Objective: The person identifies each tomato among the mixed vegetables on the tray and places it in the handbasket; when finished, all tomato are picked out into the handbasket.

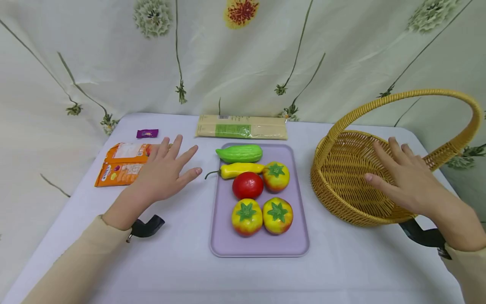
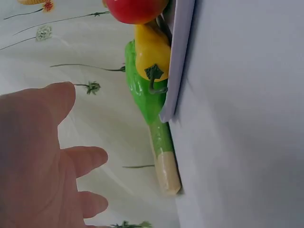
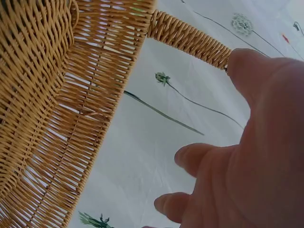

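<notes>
My left hand (image 1: 162, 174) hovers palm down with spread fingers, holding nothing, over the right part of an orange snack bag (image 1: 120, 172). Over the near right part of a wicker basket (image 1: 330, 192), my right hand (image 1: 411, 182) also has its fingers spread and holds nothing. Between the hands lies a lilac tray (image 1: 258, 250). On it are a green gourd-like vegetable (image 1: 240, 153), a yellow pepper (image 1: 239, 170) with its stem past the rim, a red tomato-like fruit (image 1: 247, 185), and three yellow-red persimmon-like fruits (image 1: 247, 217) with green tops.
A small purple wrapped packet (image 1: 147, 133) lies behind the orange bag. Along the table's back edge is a long beige package (image 1: 243, 126) with a green label. The basket's tall handle (image 1: 408, 93) arches up at the right. A flowered cloth (image 1: 235, 63) hangs behind the white-covered table.
</notes>
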Motion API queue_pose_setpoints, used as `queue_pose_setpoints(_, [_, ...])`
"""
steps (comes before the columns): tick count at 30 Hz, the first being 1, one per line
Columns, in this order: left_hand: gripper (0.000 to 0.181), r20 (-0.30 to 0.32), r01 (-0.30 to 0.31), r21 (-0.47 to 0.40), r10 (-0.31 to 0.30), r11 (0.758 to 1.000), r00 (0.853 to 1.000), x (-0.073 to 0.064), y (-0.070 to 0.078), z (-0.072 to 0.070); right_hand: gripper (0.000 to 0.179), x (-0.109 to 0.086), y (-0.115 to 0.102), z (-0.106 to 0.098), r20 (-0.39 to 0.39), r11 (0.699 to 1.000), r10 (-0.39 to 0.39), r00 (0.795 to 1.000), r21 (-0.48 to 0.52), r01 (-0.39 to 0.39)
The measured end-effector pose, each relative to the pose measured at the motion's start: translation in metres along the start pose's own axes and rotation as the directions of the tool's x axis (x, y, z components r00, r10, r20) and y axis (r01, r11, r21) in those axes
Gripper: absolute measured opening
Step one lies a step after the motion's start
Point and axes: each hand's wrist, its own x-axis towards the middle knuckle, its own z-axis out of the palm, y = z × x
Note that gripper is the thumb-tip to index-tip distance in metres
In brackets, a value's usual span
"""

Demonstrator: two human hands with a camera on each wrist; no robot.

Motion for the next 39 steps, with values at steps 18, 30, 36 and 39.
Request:
queue_pose_setpoints(18, [0.062,0.119,-0.201,-0.205,0.228,0.958,0.966,-0.006,0.009,0.047,0.075,-0.016,-0.024,0.008,-0.091,0.991,-0.126,0.988,0.039,0.13])
queue_pose_setpoints(30, [0.07,0.117,-0.228,-0.266,0.266,0.937,0.957,-0.006,0.014,0.061,0.07,-0.031,-0.069,0.005,-0.074,0.972,-0.218,0.973,0.072,0.223])
queue_pose_setpoints(36, [0.074,0.089,-0.25,-0.265,0.282,0.931,0.955,-0.006,0.017,0.068,0.066,-0.028,-0.096,0.01,-0.079,0.935,-0.336,0.938,0.095,0.343])
queue_pose_setpoints(39, [0.075,0.077,-0.26,-0.258,0.288,0.93,0.954,-0.006,0.017,0.071,0.062,-0.025,-0.106,0.015,-0.057,0.912,-0.384,0.922,0.136,0.388])
